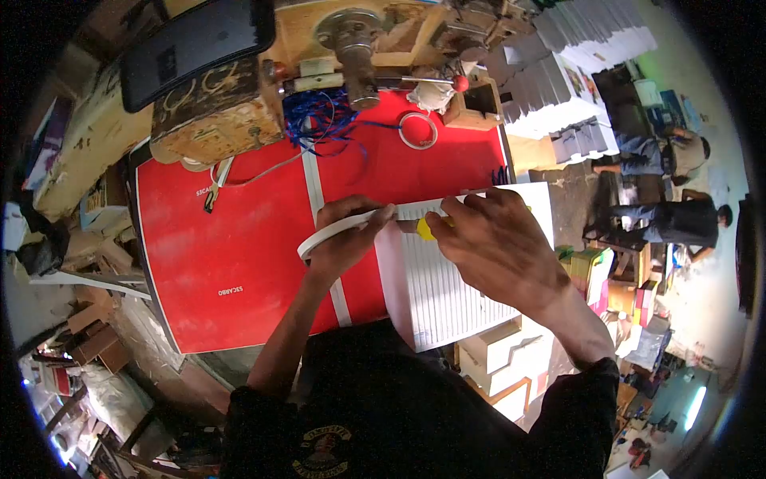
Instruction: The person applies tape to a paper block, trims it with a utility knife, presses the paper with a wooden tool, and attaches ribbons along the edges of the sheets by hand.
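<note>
A tall white stack with many thin lines, maybe paper, stood [451, 275] close to the person's body, on the right side of a shiny red surface [239, 255]. The left hand [339, 254] had its fingers pinched tight on a flat, round, white roll, maybe tape [314, 242], just beside the stack's corner. The right hand [507, 251] lay over the stack, fingers curled around a small yellow tool [425, 230]; a thin grey blade seemed to poke out of it. I could not tell if the roll's end was stuck down.

The blade looked very near the left fingertips, so a good way was to go slowly, point it away from them and hold the roll snug.

Farther off lay a messy blue ribbon [307, 120] and a clear, thin ring [403, 134]. Far away, two people [688, 160] stood.
</note>
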Motion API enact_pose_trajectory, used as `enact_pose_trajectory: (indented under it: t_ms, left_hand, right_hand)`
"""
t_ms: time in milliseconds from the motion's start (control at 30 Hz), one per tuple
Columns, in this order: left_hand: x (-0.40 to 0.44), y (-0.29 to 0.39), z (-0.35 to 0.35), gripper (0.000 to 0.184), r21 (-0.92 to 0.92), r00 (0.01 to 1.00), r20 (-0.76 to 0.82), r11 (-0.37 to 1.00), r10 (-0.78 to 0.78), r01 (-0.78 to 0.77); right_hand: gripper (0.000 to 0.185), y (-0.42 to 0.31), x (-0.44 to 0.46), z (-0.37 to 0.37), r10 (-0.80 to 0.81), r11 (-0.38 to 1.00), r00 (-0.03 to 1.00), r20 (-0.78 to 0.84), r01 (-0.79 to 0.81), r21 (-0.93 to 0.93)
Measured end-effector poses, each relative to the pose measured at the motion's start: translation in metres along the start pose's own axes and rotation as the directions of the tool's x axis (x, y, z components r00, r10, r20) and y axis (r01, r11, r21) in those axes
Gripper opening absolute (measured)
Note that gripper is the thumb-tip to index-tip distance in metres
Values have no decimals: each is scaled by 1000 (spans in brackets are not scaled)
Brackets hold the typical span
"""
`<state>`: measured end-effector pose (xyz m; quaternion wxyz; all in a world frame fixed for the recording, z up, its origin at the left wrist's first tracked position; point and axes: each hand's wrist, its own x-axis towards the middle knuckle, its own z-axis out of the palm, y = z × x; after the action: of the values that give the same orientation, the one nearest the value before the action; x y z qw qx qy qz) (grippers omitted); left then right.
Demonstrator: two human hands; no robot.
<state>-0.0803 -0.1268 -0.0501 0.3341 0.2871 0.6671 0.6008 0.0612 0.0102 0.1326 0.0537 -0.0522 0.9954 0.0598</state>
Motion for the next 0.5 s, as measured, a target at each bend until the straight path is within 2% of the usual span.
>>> enact_pose_trajectory:
  t_ms: [67, 133, 200, 267, 300, 367, 500]
  left_hand:
    - [1, 1, -1, 19, 122, 992, -30, 985, 126, -122]
    - [2, 4, -4, 17, 138, 985, -27, 977, 171, -165]
    - [5, 0, -5, 16, 156, 977, -19, 966, 212, -207]
    - [8, -10, -4, 16, 222, 922, -23, 901, 386, -372]
    - [7, -6, -4, 16, 221, 922, -27, 902, 387, -372]
    - [5, 3, -7, 13, 122, 953, -37, 948, 302, -295]
    - [8, -13, -6, 9, 78, 941, -26, 939, 337, -334]
  right_hand:
    - [27, -3, 12, -4, -24, 1000, 1000, 20, 25, -17]
    - [21, -5, 26, -10, -33, 999, 999, 37, 34, -18]
    - [3, -7, 38, -15, -68, 992, 998, -10, 69, 107]
    - [3, -11, 50, -18, -79, 995, 995, 56, 75, 63]
    - [5, -13, 54, -20, -80, 997, 990, 119, 79, 20]
    - [6, -18, 64, -25, -80, 996, 986, 146, 76, 37]
    - [8, -20, 76, -21, -86, 996, 983, 160, 87, 5]
